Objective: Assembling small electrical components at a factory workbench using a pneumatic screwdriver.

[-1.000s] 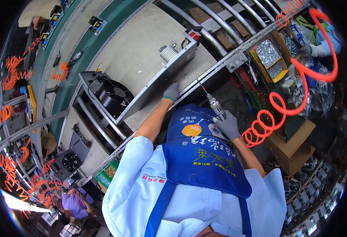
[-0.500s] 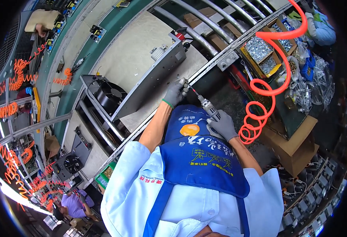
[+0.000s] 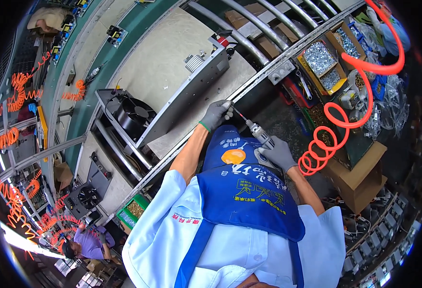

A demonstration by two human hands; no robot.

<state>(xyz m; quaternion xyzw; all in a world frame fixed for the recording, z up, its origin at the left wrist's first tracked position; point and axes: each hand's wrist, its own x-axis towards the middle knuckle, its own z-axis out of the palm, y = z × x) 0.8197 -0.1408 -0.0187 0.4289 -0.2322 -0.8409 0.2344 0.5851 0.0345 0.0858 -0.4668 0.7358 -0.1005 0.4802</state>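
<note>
My right hand (image 3: 276,154), in a grey glove, is wrapped round a silver pneumatic screwdriver (image 3: 260,134) in front of my blue apron. Its thin bit slants up and left to my left hand (image 3: 216,115). That hand, gloved too, has its fingers pinched together at the bit's tip; any small part between them is too tiny to make out. Just beyond the left hand stands a grey metal panel (image 3: 187,98), tilted on the bench, with a black fan (image 3: 136,114) at its left end and a ribbed metal part (image 3: 193,62) behind it.
An orange coiled air hose (image 3: 338,126) loops at my right. Behind it stand boxes of silver screws (image 3: 318,58) and a cardboard box (image 3: 352,180). Metal rollers (image 3: 256,24) run past the pale board (image 3: 172,41). A green parts bin (image 3: 135,209) sits left; a person in purple (image 3: 90,245) works farther off.
Both hands and the screwdriver have shifted slightly right in the picture, still together. The hose's coils have swung to the right. The person in purple has moved a little.
</note>
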